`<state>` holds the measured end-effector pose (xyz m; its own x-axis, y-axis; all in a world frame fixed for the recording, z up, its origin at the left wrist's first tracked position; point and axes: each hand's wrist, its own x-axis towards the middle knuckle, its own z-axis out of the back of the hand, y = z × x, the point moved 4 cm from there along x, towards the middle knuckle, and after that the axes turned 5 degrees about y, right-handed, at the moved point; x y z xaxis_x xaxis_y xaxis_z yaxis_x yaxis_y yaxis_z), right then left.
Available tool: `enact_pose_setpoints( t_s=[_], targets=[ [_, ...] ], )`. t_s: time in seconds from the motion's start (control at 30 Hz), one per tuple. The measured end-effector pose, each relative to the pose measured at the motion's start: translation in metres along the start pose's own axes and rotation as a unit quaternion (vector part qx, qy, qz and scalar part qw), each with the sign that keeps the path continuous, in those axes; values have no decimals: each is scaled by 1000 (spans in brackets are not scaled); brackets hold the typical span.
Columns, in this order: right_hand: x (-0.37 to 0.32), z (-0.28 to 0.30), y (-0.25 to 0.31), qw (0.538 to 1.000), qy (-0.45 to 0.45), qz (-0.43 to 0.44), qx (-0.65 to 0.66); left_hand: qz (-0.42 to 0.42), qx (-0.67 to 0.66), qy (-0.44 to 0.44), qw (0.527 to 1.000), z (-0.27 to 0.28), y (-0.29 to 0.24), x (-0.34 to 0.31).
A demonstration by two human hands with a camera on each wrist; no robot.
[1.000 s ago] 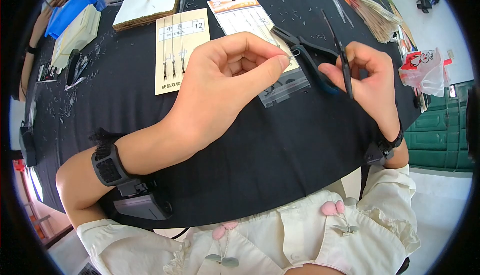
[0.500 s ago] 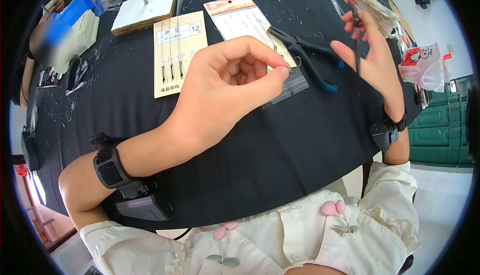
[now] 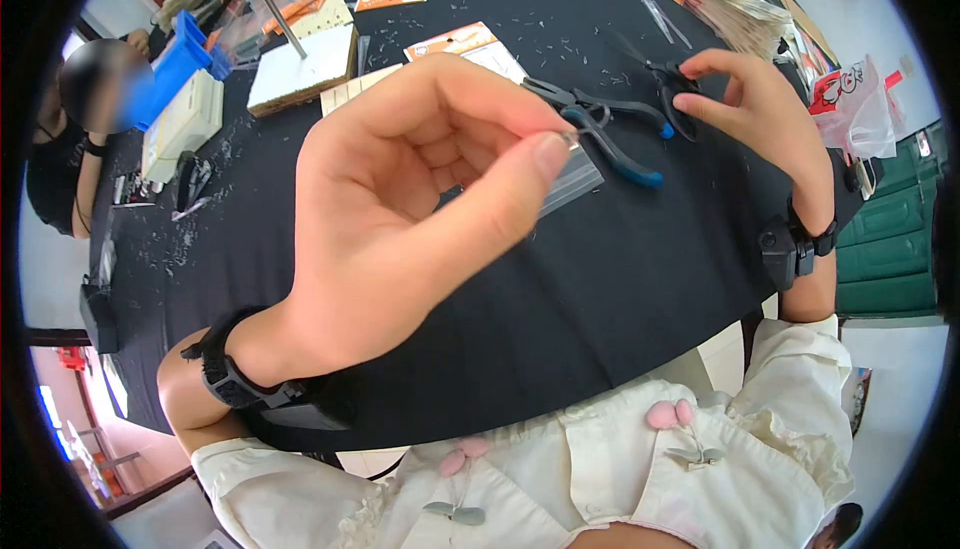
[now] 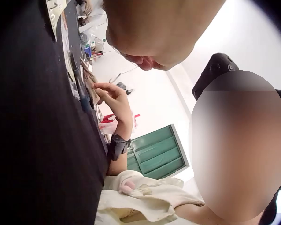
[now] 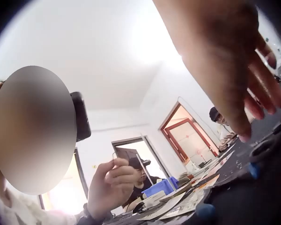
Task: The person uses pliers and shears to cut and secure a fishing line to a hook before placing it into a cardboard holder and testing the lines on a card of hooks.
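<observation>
My left hand [image 3: 370,239] is raised over the near part of the table, pinching a small metal hook [image 3: 571,137] between thumb and index finger. In the right wrist view the same hook [image 5: 114,156] sticks up from the fingertips. Black scissors [image 3: 676,114] lie on the cloth at the right, blades pointing away. My right hand [image 3: 770,114] is at their handles, fingers extended and loosely bent, not wrapped round them. Blue-handled pliers [image 3: 625,164] lie just left of the scissors, partly over a clear packet [image 3: 572,192]. My left hand covers part of the packets behind it.
A white-topped block [image 3: 300,69] with a metal rod stands at the back left, near a blue bin [image 3: 172,74] and a pale box [image 3: 185,129]. Stacked cards [image 3: 725,9] lie at the back right. Another person sits at the far left.
The scissors, earlier held in my right hand, now lie on the cloth, and that hand has loosened round them. My left hand looks larger and closer, still pinching the hook. The head view has shifted.
</observation>
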<state>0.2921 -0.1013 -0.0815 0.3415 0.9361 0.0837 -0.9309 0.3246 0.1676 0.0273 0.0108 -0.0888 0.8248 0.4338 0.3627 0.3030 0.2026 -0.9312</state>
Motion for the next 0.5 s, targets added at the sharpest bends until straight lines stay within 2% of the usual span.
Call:
enact_pose_setpoints(
  t_s=[0.03, 0.1, 0.17, 0.23, 0.27, 0.33, 0.37, 0.43, 0.5],
  targets=[
    [2, -1, 2, 1000, -8, 1, 5, -3, 9, 3, 1000, 0, -2, 1],
    [3, 3, 25, 977, -81, 172, 94, 32, -33, -4, 999, 2, -3, 5],
    [-2, -4, 54, 928, 11, 266, 261, 18, -17, -6, 1000, 5, -10, 12],
    [-3, -10, 79, 887, 110, 234, 383, -3, -6, -23, 1000, 8, -17, 19],
    [-2, -11, 90, 885, 107, 239, 384, -5, 0, -24, 1000, 8, -21, 23],
    [4, -18, 104, 749, 212, 181, 601, -18, -33, -23, 999, 9, -29, 33],
    [9, -17, 107, 748, 210, 189, 600, -24, -49, -23, 998, 9, -33, 39],
    [15, -19, 113, 580, 304, 151, 740, -28, -49, -19, 998, 8, -39, 48],
    [21, -14, 112, 566, 304, 141, 753, -55, -83, -14, 995, 6, -43, 54]
  ],
)
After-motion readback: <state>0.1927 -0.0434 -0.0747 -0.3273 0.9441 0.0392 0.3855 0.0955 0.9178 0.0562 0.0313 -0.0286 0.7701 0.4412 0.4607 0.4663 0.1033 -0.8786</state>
